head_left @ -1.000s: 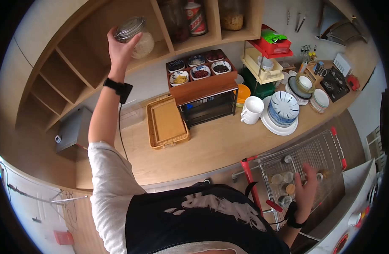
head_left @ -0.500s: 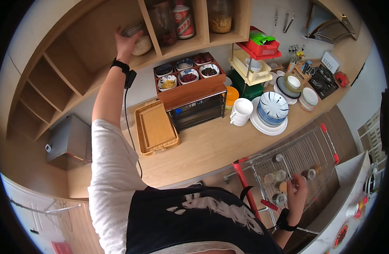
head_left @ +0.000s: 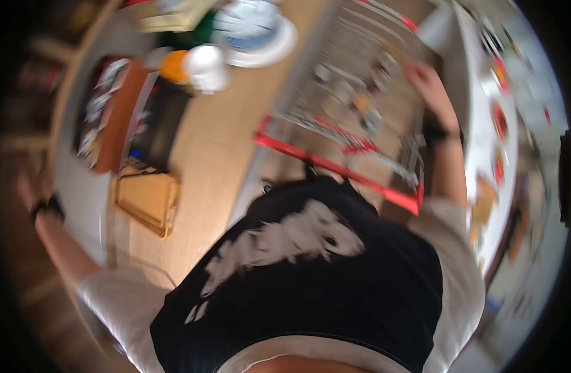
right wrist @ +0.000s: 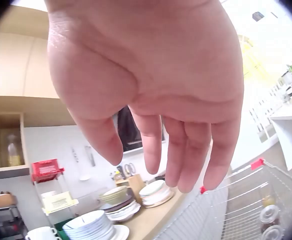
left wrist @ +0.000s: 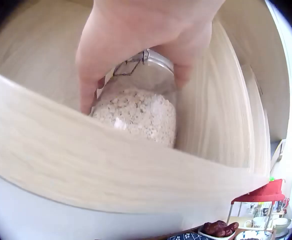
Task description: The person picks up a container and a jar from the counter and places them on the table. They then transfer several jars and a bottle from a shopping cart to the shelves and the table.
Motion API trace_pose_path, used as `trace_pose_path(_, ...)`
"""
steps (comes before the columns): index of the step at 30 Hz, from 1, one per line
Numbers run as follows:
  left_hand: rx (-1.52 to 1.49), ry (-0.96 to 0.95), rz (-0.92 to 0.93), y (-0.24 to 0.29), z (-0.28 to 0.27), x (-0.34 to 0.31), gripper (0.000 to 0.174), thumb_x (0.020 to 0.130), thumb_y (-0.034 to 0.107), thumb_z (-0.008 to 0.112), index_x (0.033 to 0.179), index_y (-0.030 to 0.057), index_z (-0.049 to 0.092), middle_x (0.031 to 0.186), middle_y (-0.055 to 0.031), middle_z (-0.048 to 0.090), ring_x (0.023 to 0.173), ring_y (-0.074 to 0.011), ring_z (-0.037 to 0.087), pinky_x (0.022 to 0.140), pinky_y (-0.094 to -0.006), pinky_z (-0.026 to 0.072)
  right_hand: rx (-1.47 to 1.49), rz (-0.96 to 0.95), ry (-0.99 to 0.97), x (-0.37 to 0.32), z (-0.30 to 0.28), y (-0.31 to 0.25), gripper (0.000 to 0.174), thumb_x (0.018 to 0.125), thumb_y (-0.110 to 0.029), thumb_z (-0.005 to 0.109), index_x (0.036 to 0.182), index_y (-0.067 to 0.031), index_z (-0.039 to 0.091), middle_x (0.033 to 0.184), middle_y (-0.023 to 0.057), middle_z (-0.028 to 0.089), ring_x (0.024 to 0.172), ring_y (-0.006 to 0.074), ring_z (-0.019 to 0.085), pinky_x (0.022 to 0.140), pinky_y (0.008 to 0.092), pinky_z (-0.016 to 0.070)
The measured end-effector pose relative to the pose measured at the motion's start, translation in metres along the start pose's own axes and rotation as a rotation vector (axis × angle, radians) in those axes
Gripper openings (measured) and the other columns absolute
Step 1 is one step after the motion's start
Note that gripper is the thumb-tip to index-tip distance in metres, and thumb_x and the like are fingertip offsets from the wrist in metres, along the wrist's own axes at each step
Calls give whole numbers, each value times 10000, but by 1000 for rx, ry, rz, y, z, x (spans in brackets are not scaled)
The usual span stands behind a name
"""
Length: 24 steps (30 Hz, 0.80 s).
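In the left wrist view a clip-top glass jar [left wrist: 138, 112] of pale, flaky grains stands inside a wooden shelf compartment, its lower front hidden by the shelf edge [left wrist: 111, 165]. My left hand [left wrist: 146, 25] reaches over it from above, with thumb and fingers spread round both sides of the lid. The head view is blurred and shows that left hand [head_left: 28, 186] at the far left edge. My right hand [right wrist: 151, 95] holds nothing, its fingers pointing loosely down. In the head view this right hand [head_left: 423, 81] hangs over the far side of a shopping cart [head_left: 335, 146].
Several small jars [head_left: 360, 102] lie in the cart. On the wooden counter [head_left: 217, 143] are a wicker tray [head_left: 147, 199], a rack [head_left: 121, 115] of small bowls, white mugs [head_left: 206, 67] and stacked plates [head_left: 245, 25]. A white counter [head_left: 497, 124] runs along the right.
The head view has swung toward the cart, so the shelf now lies at the left edge. My left hand stays at the jar on the shelf; my right hand remains over the cart.
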<state>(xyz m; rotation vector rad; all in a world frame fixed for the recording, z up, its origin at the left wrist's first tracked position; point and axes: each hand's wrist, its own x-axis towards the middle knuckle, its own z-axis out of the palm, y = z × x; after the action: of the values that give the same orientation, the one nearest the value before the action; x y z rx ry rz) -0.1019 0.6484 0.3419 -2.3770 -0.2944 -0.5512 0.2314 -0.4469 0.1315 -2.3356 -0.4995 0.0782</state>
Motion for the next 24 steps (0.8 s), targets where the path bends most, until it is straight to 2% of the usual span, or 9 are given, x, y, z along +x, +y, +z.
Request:
trace_pose_path(3, -1147, 24, -798, 71, -86, 13, 449, 965, 306, 695, 1298, 7, 660, 1366, -137, 632, 1208, -256, 621, 994, -367, 523, -19, 250, -173, 39, -35, 69, 351, 973, -316, 631, 1171, -30, 682, 971, 0, 680, 918, 105, 621, 781, 291, 517)
trace_pose_path(7, -818, 514, -595, 60, -98, 4, 369, 868, 214, 805, 1162, 11, 714, 1111, -137, 727, 949, -219, 667, 865, -353, 551, 128, 402, 0, 57, -28, 136, 480, 824, -291, 700, 1176, 33, 660, 892, 96, 702, 811, 238, 678, 756, 370, 548)
trace_pose_path(9, -294, 642, -345, 82, -113, -30, 160, 785, 45, 739, 708, -9, 610, 667, -70, 646, 616, -234, 540, 601, -385, 445, 115, 466, -3, 47, -9, 166, 509, 818, -284, 701, 1203, 45, 647, 884, 96, 697, 830, 248, 672, 797, 384, 553)
trace_pose_path(10, -520, 861, -418, 166, -152, -22, 255, 727, 37, 732, 620, 1, 502, 599, -81, 588, 571, -244, 493, 580, -389, 417, 39, 547, -88, 44, 4, 173, 457, 847, -325, 675, 1179, -10, 673, 917, 74, 705, 815, 221, 670, 734, 362, 551)
trace_pose_path(12, -657, 925, -407, 282, -185, -34, 470, 822, 181, 784, 1159, -70, 574, 1033, -168, 725, 946, -275, 709, 808, -405, 561, -116, 630, -220, 50, 44, 211, 425, 855, -358, 658, 1157, -63, 704, 1002, 104, 721, 859, 240, 688, 717, 362, 560)
trace_pose_path(15, -858, 708, -385, 427, -218, -43, 395, 877, -85, 609, 1256, -99, 498, 1145, -211, 660, 955, -315, 717, 806, -348, 626, -329, 521, -178, 47, 97, 234, 426, 825, -308, 701, 1169, -56, 703, 1044, 177, 741, 1009, 276, 709, 864, 420, 557)
trace_pose_path(17, -478, 507, -143, 492, -232, -51, 373, 893, -118, 553, 1260, -102, 495, 1313, -228, 523, 940, -309, 714, 790, -374, 648, -386, 512, -202, 45, 136, 265, 476, 803, -300, 723, 1207, -52, 686, 1106, 201, 724, 1050, 314, 695, 900, 427, 547)
trace_pose_path(22, -547, 40, -42, 564, -237, -77, 349, 914, -97, 513, 1257, -63, 564, 1336, -213, 536, 882, -242, 684, 721, -302, 587, -379, 621, -278, 26, 227, 332, 544, 774, -315, 759, 1239, -54, 653, 1205, 234, 683, 1137, 385, 653, 980, 437, 529)
trace_pose_path(24, -585, -47, -79, 575, -240, -82, 361, 912, -99, 504, 1264, -59, 572, 1325, -203, 551, 872, -241, 681, 701, -300, 571, -387, 883, -429, 27, 251, 351, 715, 757, -319, 805, 1379, -83, 544, 1366, 207, 601, 1241, 390, 593, 1006, 471, 512)
